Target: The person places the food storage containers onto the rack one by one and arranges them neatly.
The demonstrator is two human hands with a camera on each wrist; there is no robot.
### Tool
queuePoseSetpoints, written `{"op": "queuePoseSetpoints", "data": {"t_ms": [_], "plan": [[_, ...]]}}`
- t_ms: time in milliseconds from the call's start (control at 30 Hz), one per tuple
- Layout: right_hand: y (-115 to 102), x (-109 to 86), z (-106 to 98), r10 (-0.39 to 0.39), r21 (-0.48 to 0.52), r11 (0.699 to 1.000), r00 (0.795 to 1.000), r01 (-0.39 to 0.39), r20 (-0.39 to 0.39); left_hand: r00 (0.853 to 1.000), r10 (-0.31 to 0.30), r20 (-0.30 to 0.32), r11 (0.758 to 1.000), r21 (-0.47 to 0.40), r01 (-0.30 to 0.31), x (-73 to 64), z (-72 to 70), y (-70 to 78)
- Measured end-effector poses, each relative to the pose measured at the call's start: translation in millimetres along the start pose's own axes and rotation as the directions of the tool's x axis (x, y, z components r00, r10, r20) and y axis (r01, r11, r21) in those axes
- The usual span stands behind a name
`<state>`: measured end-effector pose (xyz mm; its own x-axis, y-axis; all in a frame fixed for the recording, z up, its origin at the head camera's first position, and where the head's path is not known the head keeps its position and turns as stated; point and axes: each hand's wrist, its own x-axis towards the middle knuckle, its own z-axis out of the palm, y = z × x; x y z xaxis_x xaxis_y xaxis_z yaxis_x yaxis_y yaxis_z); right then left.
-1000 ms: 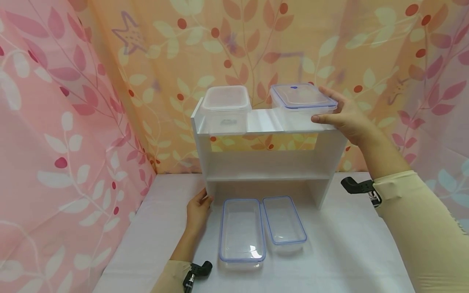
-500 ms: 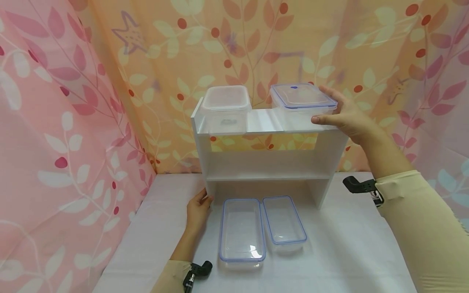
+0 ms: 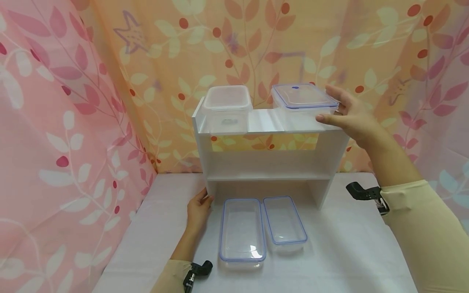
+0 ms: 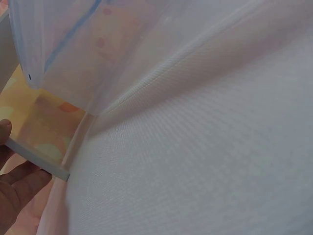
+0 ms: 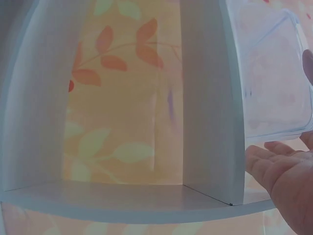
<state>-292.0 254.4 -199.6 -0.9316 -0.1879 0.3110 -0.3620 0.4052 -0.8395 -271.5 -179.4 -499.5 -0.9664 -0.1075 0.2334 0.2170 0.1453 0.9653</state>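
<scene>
At the lower left leg of a white two-tier shelf (image 3: 269, 165), my left hand (image 3: 198, 211) pinches the side panel's edge; the left wrist view shows fingers and thumb (image 4: 5, 131) on either side of that panel. My right hand (image 3: 349, 118) is at the top right corner, thumb and fingers spread beside a clear food container with a blue-edged lid (image 3: 304, 95). In the right wrist view its fingers (image 5: 274, 159) are uncurled near the container's side. A second food container with a frosted lid (image 3: 227, 108) sits at the top left of the shelf.
Two clear food containers with blue rims, a larger one (image 3: 242, 232) and a smaller one (image 3: 285, 219), stand side by side on the white-covered table (image 3: 340, 252) before the shelf. Patterned curtains (image 3: 165, 61) hang behind and at the sides.
My right hand has shifted slightly right, its thumb and fingers drawing back from the blue-lidded container, which stays in place. My left hand has not moved.
</scene>
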Motion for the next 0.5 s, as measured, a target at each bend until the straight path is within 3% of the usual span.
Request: {"op": "queuePoseSetpoints", "data": {"t_ms": [233, 500], "plan": [[-3, -10.7, 3, -0.014, 0.023, 1.0, 0.999, 0.014, -0.029, 0.999, 0.026, -0.035, 0.999, 0.024, -0.025, 10.3, 3.0, -27.4], [-2, -24.2, 8, -0.048, -0.028, 0.999, 0.993, 0.045, -0.11, 0.999, 0.018, -0.038, 1.0, 0.025, -0.017, 13.4, 1.8, -35.5]]}}
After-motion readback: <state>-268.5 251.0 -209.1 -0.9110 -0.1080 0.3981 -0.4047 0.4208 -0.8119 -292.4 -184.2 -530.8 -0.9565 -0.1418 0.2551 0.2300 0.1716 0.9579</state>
